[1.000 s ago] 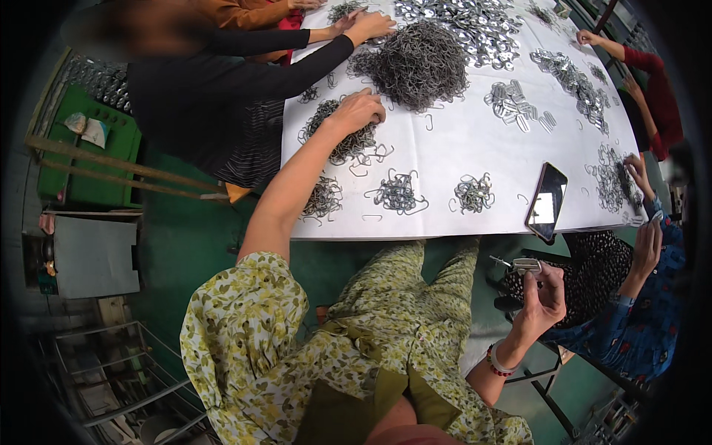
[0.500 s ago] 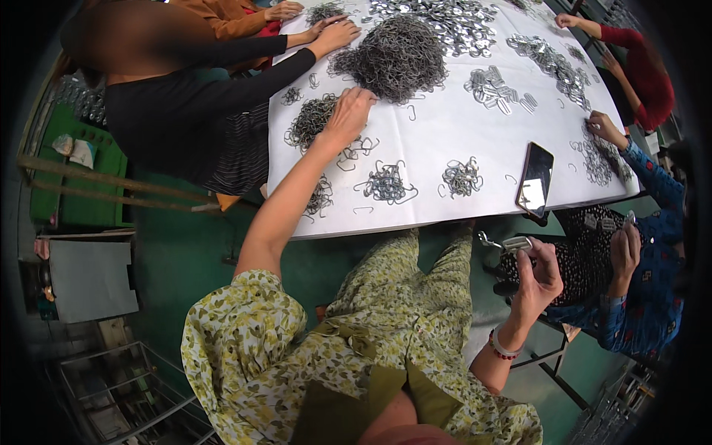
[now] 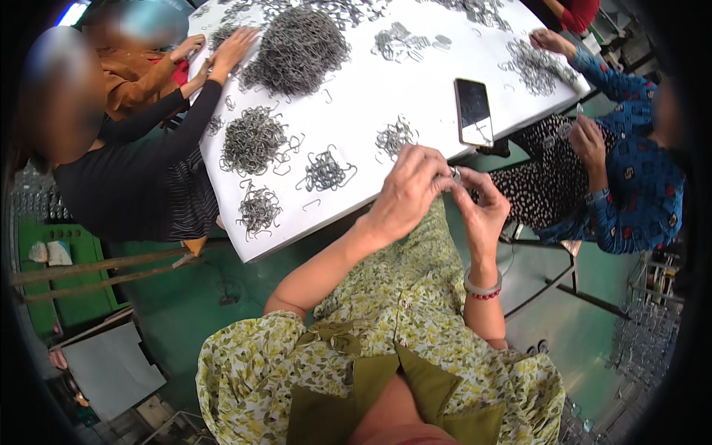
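Observation:
Just off the table's near edge, both my hands meet in front of my body. My right hand [image 3: 482,211] pinches a small shiny metal piece [image 3: 455,175], mostly covered by fingers. My left hand [image 3: 410,189] has its fingertips pressed together at the same piece; whether a wire hook is among them I cannot make out. Beyond my left hand lies a small pile of bent wire hooks [image 3: 396,136]. Farther left are another small hook pile [image 3: 325,172] and a larger one [image 3: 256,141].
The white-covered table [image 3: 363,111] bears a big heap of wire hooks [image 3: 297,52], flat metal links [image 3: 404,43] and a phone [image 3: 473,111]. Co-workers' hands [image 3: 233,53] work at the left, and a person in a blue patterned sleeve [image 3: 623,81] sits at the right.
My left hand has left the large hook pile and come right and back to meet my right hand. My right hand has moved slightly left and up. The view has shifted right.

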### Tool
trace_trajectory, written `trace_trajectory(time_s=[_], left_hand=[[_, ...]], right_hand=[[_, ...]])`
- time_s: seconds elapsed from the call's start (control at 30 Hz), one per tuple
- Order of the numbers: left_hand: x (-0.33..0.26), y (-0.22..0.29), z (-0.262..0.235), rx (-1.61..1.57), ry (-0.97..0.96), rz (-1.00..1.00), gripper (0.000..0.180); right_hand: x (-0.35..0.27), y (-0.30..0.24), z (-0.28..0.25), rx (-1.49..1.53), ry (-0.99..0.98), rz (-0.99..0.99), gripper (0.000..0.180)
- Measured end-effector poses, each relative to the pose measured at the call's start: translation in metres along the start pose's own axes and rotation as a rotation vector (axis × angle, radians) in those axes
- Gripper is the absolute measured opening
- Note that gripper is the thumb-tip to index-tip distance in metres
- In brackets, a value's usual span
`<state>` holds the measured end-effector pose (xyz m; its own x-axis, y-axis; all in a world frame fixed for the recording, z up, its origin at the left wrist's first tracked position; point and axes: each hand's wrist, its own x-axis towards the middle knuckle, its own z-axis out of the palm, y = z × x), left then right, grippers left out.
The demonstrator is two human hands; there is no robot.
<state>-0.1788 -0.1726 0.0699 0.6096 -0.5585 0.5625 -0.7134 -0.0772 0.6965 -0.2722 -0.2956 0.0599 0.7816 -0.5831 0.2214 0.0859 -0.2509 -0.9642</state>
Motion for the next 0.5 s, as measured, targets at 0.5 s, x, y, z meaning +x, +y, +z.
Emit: trace_trajectory(time_s=[0.5], left_hand=[[-0.010, 0.004, -0.006, -0.403, -0.008, -0.167, 0.011]], right_hand=[[0.156, 0.003, 0.012, -0.159, -0.239, -0.217, 0.018]])
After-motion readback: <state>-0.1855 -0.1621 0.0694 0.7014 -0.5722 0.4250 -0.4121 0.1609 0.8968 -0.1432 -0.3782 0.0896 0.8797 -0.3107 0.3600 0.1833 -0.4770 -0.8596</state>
